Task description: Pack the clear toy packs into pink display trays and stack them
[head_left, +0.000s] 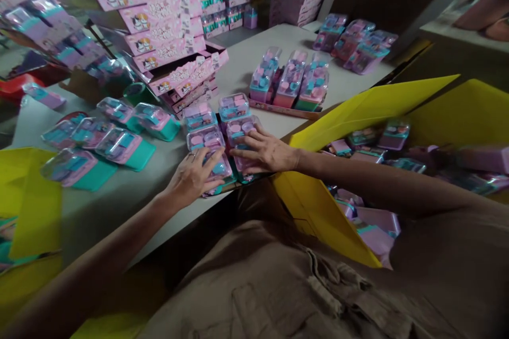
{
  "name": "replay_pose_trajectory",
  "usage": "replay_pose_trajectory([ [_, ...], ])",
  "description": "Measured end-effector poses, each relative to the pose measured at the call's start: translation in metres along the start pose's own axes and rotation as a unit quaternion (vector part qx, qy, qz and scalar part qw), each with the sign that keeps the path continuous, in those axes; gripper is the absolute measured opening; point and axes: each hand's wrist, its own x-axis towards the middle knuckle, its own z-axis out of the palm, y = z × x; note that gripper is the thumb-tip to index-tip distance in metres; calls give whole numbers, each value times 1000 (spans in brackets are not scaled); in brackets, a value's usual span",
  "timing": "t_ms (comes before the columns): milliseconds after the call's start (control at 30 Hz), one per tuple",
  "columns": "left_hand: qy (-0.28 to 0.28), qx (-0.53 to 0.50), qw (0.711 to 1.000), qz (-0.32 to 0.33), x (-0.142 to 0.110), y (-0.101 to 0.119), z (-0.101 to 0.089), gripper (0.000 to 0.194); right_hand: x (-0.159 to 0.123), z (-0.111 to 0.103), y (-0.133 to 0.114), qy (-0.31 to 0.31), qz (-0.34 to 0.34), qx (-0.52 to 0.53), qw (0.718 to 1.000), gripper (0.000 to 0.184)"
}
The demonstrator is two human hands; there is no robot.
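Two rows of small clear-lidded plastic boxes (pixel 199 115) stand close together at the front edge of the table, seemingly in a low tray that is mostly hidden. Pastel pink, blue and purple pieces show through their lids. My left hand (pixel 193 172), a ring on one finger, lies over the nearest box of the left row with its fingers apart. On the right row, my right hand (pixel 270 151) rests with spread fingers across the lids. Both palms face down, and neither hand is wrapped around a box.
Loose teal-based boxes (pixel 125 148) lie to the left. Pink printed display trays (pixel 159 26) are stacked behind. A filled tray of boxes (pixel 292 82) stands at right centre, more boxes (pixel 358 45) beyond it. A yellow carton (pixel 318 212) full of boxes flanks me on the right, another yellow carton (pixel 35 196) on the left.
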Motion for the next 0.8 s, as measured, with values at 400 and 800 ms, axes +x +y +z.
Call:
replay_pose_trajectory([
  [400,-49,23,998,18,18,11,6,66,-1,-1,1,-38,82,57,994,67],
  [800,121,-205,953,-185,25,-42,21,73,21,-20,35,-4,254,173,951,71],
])
